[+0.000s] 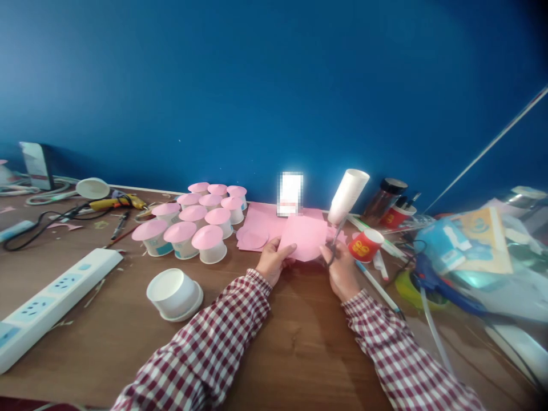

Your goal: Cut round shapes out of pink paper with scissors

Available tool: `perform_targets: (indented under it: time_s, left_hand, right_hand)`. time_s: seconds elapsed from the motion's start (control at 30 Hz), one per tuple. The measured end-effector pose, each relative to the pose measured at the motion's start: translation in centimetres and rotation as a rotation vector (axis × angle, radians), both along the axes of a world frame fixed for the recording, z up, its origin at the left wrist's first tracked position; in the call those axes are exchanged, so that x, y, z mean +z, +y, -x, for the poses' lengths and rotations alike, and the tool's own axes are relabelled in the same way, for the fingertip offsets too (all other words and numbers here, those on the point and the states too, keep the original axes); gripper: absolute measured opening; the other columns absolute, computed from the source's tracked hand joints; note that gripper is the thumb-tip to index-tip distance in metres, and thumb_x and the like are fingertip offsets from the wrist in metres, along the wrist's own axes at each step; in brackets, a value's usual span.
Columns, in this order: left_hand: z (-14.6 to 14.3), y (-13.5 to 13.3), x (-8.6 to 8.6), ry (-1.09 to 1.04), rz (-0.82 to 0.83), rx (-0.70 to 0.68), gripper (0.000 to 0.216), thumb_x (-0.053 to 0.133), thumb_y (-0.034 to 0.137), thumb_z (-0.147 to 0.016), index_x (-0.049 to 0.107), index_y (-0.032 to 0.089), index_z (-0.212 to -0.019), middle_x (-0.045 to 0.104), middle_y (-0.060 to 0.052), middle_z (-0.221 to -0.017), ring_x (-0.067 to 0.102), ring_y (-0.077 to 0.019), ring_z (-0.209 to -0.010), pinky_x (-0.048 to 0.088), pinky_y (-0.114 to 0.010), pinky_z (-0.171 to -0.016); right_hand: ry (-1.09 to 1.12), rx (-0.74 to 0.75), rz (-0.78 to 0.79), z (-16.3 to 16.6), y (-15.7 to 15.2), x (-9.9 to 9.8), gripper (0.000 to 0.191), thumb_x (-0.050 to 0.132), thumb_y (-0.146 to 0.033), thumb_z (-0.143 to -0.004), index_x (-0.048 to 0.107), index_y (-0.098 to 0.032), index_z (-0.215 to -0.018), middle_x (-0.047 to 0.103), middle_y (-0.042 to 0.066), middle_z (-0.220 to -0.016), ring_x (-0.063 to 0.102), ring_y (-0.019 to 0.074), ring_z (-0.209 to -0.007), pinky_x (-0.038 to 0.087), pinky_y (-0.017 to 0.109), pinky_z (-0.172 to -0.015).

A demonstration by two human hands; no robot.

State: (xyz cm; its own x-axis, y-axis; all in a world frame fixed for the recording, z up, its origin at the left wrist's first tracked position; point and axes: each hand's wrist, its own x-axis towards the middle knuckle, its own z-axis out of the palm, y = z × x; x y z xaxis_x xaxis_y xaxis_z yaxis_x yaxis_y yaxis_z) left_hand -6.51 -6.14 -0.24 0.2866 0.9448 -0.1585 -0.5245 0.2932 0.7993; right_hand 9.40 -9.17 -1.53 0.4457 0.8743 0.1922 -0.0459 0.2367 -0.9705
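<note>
Curving below, pink paper (303, 237), smooth (pale)

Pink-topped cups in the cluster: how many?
12 pink-topped cups: front row left, middle, right; second row left, middle, right; third row left, middle, right; back row left, middle, right. Any behind may be hidden; a pink top at the left edge isn't counted.

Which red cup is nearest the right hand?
The front red cup, just beside the right hand; the other red cup sits behind, near the dark-lidded jar.

Plain blue wall (214, 85); brown wood-grain tabletop (295, 365) before it.
</note>
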Motion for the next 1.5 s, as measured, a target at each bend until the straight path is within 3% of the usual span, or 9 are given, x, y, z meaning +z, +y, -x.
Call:
perform_targets:
  time_s: [0.2,0.37,0.5,0.73,0.9,1.1,1.27,1.5]
  left_hand:
    - [0.1,0.3,-0.4,-0.113,0.004,-0.011,0.034,0.076,0.029,-0.062,0.064,0.013,-0.089,0.068,-0.007,-0.081,0.063,-0.0150,-0.069,0.051,-0.026,-0.064]
    - [-0.7,0.5,-1.5,0.079,-0.061,0.094,0.043,0.081,0.021,-0.051,0.064,0.009,-0.089,0.069,-0.012,-0.087,0.065,-0.0194,-0.076,0.051,-0.033,-0.074]
    - [-0.9,0.5,-1.8,0.140,-0.121,0.175,0.040,0.080,0.023,-0.055,0.063,0.010,-0.088,0.070,-0.011,-0.088,0.065,-0.0194,-0.078,0.052,-0.033,-0.074]
    - [-0.5,0.3,-1.2,0.075,-0.040,-0.011,0.038,0.081,0.022,-0.053,0.064,0.011,-0.086,0.070,-0.010,-0.083,0.065,-0.0179,-0.069,0.052,-0.028,-0.061]
    - [-0.5,0.4,-0.9,0.081,-0.021,0.035,0.034,0.080,0.022,-0.054,0.064,0.010,-0.081,0.069,-0.009,-0.078,0.063,-0.0158,-0.065,0.051,-0.026,-0.057]
    - [-0.1,0.4,-0.1,-0.090,0.109,0.164,0.025,0.077,0.017,-0.057,0.062,0.012,-0.077,0.068,-0.005,-0.078,0.063,-0.0133,-0.069,0.051,-0.022,-0.059]
    - [-0.3,0.3,0.2,-0.091,0.120,0.178,0.030,0.077,0.016,-0.057,0.063,0.012,-0.084,0.069,-0.007,-0.084,0.063,-0.0150,-0.070,0.050,-0.023,-0.055]
    - [-0.5,0.2,0.0,-0.082,0.095,0.196,0.034,0.078,0.018,-0.055,0.063,0.011,-0.084,0.068,-0.007,-0.078,0.063,-0.0151,-0.067,0.049,-0.024,-0.055]
  right_hand:
    - [-0.095,-0.018,0.038,0.0,-0.1,0.1,0.037,0.070,-0.039,-0.067,0.058,-0.018,-0.094,0.058,-0.001,-0.071,0.054,0.0132,-0.061,0.046,0.026,-0.055]
    - [-0.272,-0.003,0.002,0.4,-0.6,0.5,0.035,0.069,-0.039,-0.069,0.058,-0.018,-0.096,0.063,0.003,-0.079,0.059,0.0178,-0.074,0.050,0.032,-0.068]
    - [-0.272,-0.011,-0.024,0.3,-0.5,0.3,0.035,0.070,-0.037,-0.069,0.057,-0.019,-0.096,0.063,0.003,-0.080,0.060,0.0176,-0.075,0.050,0.032,-0.070]
    - [-0.315,-0.079,-0.046,-0.3,-0.2,-0.2,0.032,0.067,-0.034,-0.072,0.057,-0.017,-0.097,0.064,0.005,-0.082,0.061,0.0192,-0.076,0.051,0.033,-0.069]
    - [-0.320,-0.049,-0.077,-0.2,-0.4,0.0,0.033,0.063,-0.038,-0.077,0.057,-0.018,-0.102,0.063,0.005,-0.082,0.061,0.0186,-0.076,0.050,0.032,-0.068]
    - [-0.369,0.173,-0.029,0.5,-0.9,0.3,0.031,0.057,-0.040,-0.082,0.055,-0.019,-0.105,0.052,-0.002,-0.069,0.050,0.0121,-0.061,0.043,0.025,-0.057]
    - [-0.351,0.390,0.033,1.1,-1.2,0.3,0.031,0.055,-0.042,-0.084,0.054,-0.018,-0.104,0.052,-0.001,-0.070,0.051,0.0132,-0.063,0.042,0.026,-0.058]
    - [-0.199,0.475,0.106,1.1,-1.2,0.4,0.032,0.056,-0.043,-0.083,0.053,-0.017,-0.102,0.050,-0.003,-0.065,0.049,0.0117,-0.059,0.040,0.025,-0.055]
